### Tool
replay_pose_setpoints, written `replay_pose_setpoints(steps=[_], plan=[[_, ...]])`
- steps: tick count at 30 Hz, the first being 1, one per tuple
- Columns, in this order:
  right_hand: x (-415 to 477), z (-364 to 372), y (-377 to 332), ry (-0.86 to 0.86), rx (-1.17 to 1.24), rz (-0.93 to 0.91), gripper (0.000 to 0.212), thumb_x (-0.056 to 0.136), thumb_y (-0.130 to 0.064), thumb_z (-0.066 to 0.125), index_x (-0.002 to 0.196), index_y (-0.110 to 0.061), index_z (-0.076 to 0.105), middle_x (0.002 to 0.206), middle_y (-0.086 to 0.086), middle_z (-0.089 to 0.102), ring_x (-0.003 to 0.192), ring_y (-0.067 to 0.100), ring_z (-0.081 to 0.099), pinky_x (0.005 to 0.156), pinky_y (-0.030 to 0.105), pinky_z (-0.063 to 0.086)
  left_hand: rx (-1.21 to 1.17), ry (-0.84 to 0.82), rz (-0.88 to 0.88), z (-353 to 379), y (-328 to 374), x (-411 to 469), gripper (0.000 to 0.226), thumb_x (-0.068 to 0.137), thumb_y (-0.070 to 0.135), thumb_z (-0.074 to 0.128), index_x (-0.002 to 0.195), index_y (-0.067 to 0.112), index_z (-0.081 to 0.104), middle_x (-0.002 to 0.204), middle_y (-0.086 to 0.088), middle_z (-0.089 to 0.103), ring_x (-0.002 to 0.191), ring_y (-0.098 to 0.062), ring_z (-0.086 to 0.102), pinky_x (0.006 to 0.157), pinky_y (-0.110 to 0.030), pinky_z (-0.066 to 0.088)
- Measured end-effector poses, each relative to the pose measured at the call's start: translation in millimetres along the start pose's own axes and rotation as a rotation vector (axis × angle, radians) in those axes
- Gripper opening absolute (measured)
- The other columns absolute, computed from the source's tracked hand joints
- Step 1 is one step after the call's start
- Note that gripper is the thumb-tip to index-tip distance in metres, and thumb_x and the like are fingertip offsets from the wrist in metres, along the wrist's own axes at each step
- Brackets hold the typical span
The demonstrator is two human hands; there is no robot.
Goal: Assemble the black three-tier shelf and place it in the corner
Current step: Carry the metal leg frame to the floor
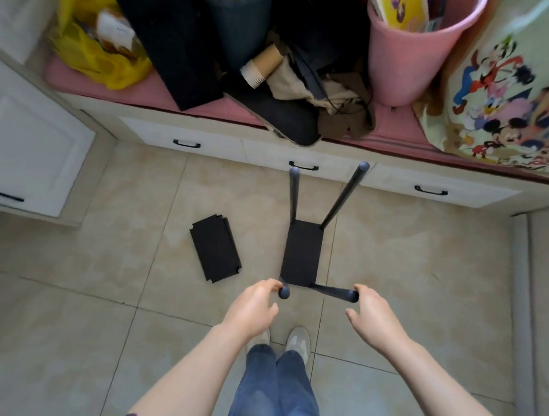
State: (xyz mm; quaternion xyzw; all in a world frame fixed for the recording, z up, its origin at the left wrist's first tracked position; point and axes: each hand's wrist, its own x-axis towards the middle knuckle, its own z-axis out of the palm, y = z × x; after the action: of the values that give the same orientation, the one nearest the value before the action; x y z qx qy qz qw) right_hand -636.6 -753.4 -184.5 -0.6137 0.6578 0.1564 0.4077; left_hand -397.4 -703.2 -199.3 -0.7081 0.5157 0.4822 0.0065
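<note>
A partly built black shelf [301, 253] stands on the tiled floor in front of my feet: one black panel with four dark poles rising from its corners. My left hand [255, 307] pinches the top of the near left pole [284, 292]. My right hand [373, 315] grips the top of the near right pole [335, 292]. The two far poles [344, 196] stand free, leaning toward the drawers. A loose black shelf panel [215, 248] with notched corners lies flat on the floor to the left of the shelf.
A low white drawer unit [302, 159] with black handles runs across the back, topped by a pink cushion with a pink bucket [407, 54], black bags, a yellow bag and a cartoon-print bag [518, 88]. A white cabinet [26, 154] stands at left.
</note>
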Motion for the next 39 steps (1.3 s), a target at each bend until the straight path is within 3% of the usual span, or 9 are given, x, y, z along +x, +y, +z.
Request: replay_pose_setpoints(steps=[6, 12, 16, 21, 31, 39], plan=[[-56, -16, -43, 0.038, -0.184, -0.102, 0.032, 0.099, -0.022, 0.049, 0.128, -0.01, 0.049, 0.126, 0.012, 0.056, 0.119, 0.03, 0.053, 0.094, 0.038, 0.046, -0.068, 0.165, -0.1, -35, -6, -80, 0.04, 0.099, 0.018, 0.05, 0.139, 0.022, 0.053, 0.127, 0.0, 0.065, 0.114, -0.02, 0.06, 0.094, -0.032, 0.048], [-98, 7, -108, -0.037, -0.327, -0.239, 0.037, 0.099, -0.019, 0.045, 0.135, -0.01, 0.047, 0.134, 0.013, 0.054, 0.125, 0.031, 0.05, 0.094, 0.035, 0.044, -0.14, 0.36, -0.253, -57, -55, -159, 0.036, 0.1, 0.019, 0.048, 0.135, 0.023, 0.055, 0.124, -0.001, 0.066, 0.114, -0.025, 0.06, 0.089, -0.034, 0.048], [-120, 33, -165, -0.064, -0.444, -0.374, 0.03, 0.098, -0.02, 0.045, 0.127, -0.012, 0.05, 0.126, 0.01, 0.056, 0.118, 0.03, 0.053, 0.088, 0.035, 0.045, -0.24, 0.49, -0.365, -68, -101, -209, 0.033, 0.101, 0.019, 0.047, 0.131, 0.023, 0.058, 0.121, -0.002, 0.068, 0.108, -0.026, 0.061, 0.083, -0.033, 0.05], [-149, 77, -252, -0.059, -0.531, -0.563, 0.032, 0.099, -0.02, 0.043, 0.129, -0.012, 0.05, 0.124, 0.01, 0.058, 0.115, 0.029, 0.054, 0.089, 0.034, 0.045, -0.284, 0.632, -0.505, -79, -172, -278, 0.032, 0.1, 0.02, 0.047, 0.129, 0.025, 0.059, 0.116, 0.0, 0.07, 0.101, -0.024, 0.063, 0.069, -0.028, 0.04], [-208, 181, -413, -0.147, -0.647, -0.842, 0.032, 0.098, -0.02, 0.047, 0.127, -0.008, 0.053, 0.121, 0.012, 0.059, 0.118, 0.031, 0.054, 0.09, 0.034, 0.045, -0.466, 0.857, -0.709, -102, -289, -383, 0.031, 0.099, 0.02, 0.051, 0.129, 0.025, 0.06, 0.112, 0.005, 0.071, 0.104, -0.02, 0.063, 0.069, -0.027, 0.034], [-240, 247, -517, -0.262, -0.719, -0.99, 0.035, 0.1, -0.022, 0.045, 0.133, -0.012, 0.052, 0.128, 0.01, 0.06, 0.114, 0.027, 0.058, 0.089, 0.036, 0.051, -0.626, 1.014, -0.841, -128, -359, -429, 0.03, 0.097, 0.016, 0.055, 0.125, 0.02, 0.063, 0.102, 0.004, 0.072, 0.1, -0.022, 0.064, 0.072, -0.031, 0.044]])
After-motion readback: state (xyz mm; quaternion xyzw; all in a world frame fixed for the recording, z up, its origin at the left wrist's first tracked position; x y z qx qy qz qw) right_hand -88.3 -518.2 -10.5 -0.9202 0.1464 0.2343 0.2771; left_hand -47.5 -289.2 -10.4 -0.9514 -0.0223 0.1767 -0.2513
